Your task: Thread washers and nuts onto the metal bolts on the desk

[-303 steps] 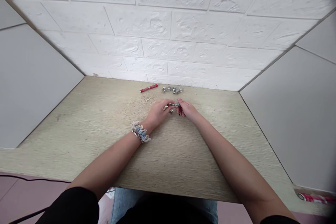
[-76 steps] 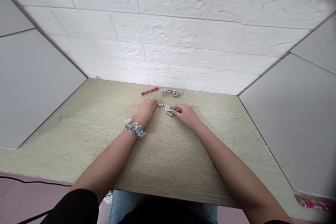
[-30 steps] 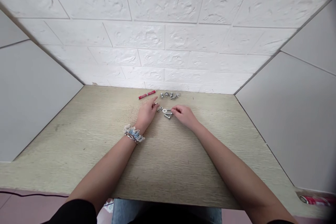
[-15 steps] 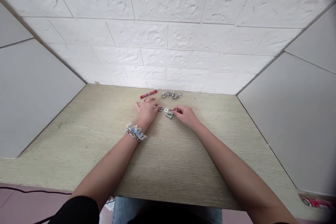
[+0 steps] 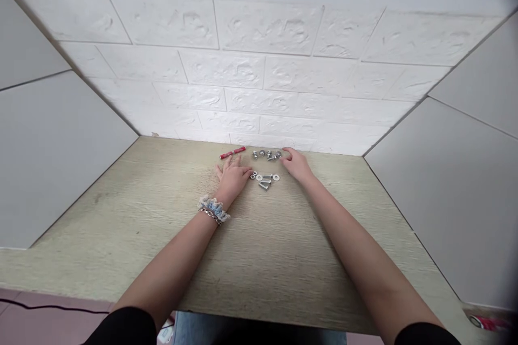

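left hand (image 5: 232,179): i see finger and thumb by two small nuts (image 5: 254,174), others spread; i can't tell if they pinch.
right hand (image 5: 298,165): finger and thumb apart, beside the row of bolts (image 5: 269,154) near the back edge of the table (image 5: 259,259).
loose bolts (image 5: 264,186): three, nearer the front edge than the row.
washers (image 5: 275,177): one left, one right of the loose bolts.
red stick (image 5: 227,154): left of the row.

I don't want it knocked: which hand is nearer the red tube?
Left. The left hand is just in front of the red tube; the right hand is farther off, by the right end of the bolts near the wall.
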Motion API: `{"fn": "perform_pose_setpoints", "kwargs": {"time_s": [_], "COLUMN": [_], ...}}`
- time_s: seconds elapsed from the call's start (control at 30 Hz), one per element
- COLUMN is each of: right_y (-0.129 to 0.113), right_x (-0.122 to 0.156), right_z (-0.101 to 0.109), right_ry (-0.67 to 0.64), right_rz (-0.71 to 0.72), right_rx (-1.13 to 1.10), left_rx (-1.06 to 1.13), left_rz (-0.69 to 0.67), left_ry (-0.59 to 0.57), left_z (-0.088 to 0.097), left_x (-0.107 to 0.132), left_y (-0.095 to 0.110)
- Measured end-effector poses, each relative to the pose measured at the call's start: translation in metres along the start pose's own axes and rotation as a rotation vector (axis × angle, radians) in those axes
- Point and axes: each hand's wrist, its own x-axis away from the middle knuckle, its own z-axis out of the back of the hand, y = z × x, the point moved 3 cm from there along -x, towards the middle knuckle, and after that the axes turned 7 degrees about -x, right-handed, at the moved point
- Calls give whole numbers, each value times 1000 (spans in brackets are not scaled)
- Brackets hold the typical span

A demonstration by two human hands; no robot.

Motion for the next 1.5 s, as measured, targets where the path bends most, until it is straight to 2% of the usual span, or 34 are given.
{"fn": "perform_pose_setpoints", "kwargs": {"time_s": [0.33, 0.87, 1.07, 1.37, 1.5], "right_y": [2, -5, -12, -8, -8], "right_x": [-18, -11, -10, 4, 14], "right_z": [-8, -12, -15, -11, -8], "right_ry": [-9, -3, -31, -18, -1], "right_rz": [1, 61, 164, 249, 247], "right_rx": [121, 245, 280, 177, 37], "left_rx": [94, 176, 162, 187, 193], "left_rz": [23, 45, 43, 55, -25], "left_ry": [59, 92, 108, 119, 187], "left_z": [1, 3, 4, 9, 10], "left_x": [-2, 2, 3, 5, 5], "left_y": [3, 4, 3, 5, 6]}}
